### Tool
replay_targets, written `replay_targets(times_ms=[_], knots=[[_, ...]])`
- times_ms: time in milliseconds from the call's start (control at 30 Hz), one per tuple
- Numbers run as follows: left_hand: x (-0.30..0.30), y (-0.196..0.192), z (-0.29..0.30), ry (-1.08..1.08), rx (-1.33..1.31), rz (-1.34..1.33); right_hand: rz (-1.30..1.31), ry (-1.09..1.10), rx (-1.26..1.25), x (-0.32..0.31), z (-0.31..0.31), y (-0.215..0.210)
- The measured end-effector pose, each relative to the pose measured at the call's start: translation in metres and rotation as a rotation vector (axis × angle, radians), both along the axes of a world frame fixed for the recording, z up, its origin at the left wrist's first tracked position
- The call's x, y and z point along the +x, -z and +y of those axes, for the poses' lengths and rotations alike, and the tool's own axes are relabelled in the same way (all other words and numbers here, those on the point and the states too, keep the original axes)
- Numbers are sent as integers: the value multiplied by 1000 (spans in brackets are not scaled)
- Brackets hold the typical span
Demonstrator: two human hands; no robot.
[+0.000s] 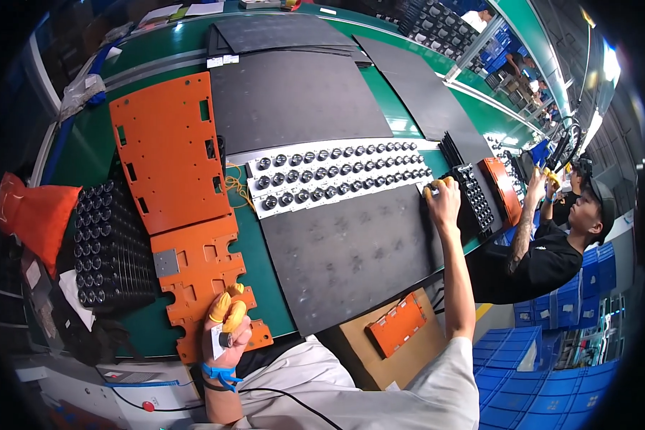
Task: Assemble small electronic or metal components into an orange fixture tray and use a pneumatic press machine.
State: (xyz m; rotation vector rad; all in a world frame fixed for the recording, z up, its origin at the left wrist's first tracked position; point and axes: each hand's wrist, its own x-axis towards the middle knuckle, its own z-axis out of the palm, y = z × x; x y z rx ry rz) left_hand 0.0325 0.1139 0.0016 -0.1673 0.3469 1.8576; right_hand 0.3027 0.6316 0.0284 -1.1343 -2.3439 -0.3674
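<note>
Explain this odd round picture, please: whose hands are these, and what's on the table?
No robot here: a person works, wearing yellow fingertip covers. The picture comes from a fisheye camera on their head, looking down, so straight edges bend. The left hand holds a small white piece with a dark round part. The right hand is at the right end of rows of black round parts, its grip unclear. On the green table lie orange plates, black mats and stacked black trays.

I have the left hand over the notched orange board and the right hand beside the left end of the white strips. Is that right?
Not quite: the head view shows the right hand beside the right end of the white strips. The left hand is over the notched orange board.
</note>
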Motion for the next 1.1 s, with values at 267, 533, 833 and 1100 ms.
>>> replay_targets(times_ms=[267,533,833,1100], knots=[[1,-7,-2,-28,-39,-16,-37,54,23,-12,0,2],[0,-7,-3,14,60,-57,-59,73,69,-8,0,5],[5,-21,23,66,284,-228,279,-614,-128,-110,-197,-66],[33,-14,34,-64,-9,-262,220,-1222,-366,-155,-335,-71]])
